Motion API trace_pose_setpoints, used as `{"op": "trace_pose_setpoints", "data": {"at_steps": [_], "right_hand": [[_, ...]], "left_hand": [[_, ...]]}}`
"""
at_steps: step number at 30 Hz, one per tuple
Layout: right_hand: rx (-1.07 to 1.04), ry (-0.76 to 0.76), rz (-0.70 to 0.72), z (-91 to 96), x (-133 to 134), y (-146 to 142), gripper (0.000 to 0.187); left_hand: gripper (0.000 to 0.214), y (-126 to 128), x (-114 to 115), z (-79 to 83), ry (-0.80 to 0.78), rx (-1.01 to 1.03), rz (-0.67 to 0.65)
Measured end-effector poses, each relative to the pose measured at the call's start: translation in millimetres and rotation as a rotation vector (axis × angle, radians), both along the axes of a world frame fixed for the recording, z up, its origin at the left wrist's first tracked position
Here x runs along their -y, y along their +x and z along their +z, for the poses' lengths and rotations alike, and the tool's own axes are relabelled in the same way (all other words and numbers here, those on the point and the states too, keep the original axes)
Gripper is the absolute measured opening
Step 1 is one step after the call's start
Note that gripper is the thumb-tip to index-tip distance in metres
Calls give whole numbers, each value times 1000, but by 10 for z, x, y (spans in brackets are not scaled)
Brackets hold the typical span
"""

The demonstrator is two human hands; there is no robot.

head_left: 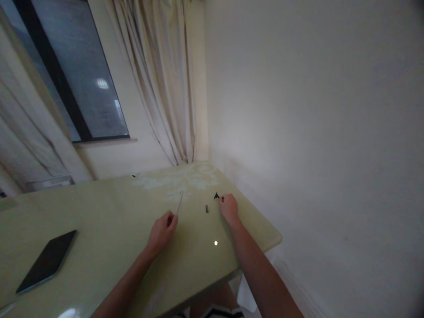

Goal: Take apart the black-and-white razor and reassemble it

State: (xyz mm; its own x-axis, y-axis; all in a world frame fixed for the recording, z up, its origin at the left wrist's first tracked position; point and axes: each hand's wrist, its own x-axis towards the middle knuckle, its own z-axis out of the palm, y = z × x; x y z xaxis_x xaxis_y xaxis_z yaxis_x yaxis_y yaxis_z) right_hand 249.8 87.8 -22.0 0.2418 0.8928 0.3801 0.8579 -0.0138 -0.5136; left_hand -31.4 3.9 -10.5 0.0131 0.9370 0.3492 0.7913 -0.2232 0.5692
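My left hand (163, 230) is closed around the near end of a thin whitish stick (179, 203), whose far end points away over the table and looks darker at the tip. Over the table's right side, my right hand (229, 206) pinches a small black piece with short prongs (216, 195); its exact kind is too small to make out. Between the two hands lies a small dark oblong piece (207, 209) with a lighter middle, touched by neither.
The pale green glossy table (185, 269) meets the wall at right. A dark flat tablet-like slab (48, 261) lies at left. Near the back edge rests a tiny black item (134, 176). Curtains (162, 79) hang beside a dark window (79, 66).
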Motion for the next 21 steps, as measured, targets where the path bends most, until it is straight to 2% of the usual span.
{"op": "trace_pose_setpoints", "data": {"at_steps": [3,5,7,9,11,13,15,18,21], "right_hand": [[-105,145,21,49,62,-93,28],[-323,209,189,79,100,-197,35],[-584,187,404,91,126,-301,46],[-776,155,486,83,135,-365,51],[-868,194,402,69,126,-374,52],[-913,266,265,62,105,-343,54],[-953,299,192,61,84,-302,56],[-955,309,172,63,71,-265,59],[-933,271,216,60,78,-267,63]], "left_hand": [[39,312,-91,54,75,151,-128],[37,577,-149,89,75,194,-208],[34,814,-223,107,63,166,-326],[32,968,-326,97,71,70,-449],[33,1027,-451,53,81,-29,-477],[28,1016,-572,-16,79,-95,-397],[29,973,-658,-86,63,-125,-311],[25,887,-683,-137,9,-115,-340],[22,735,-583,-115,-27,-82,-396]]}}
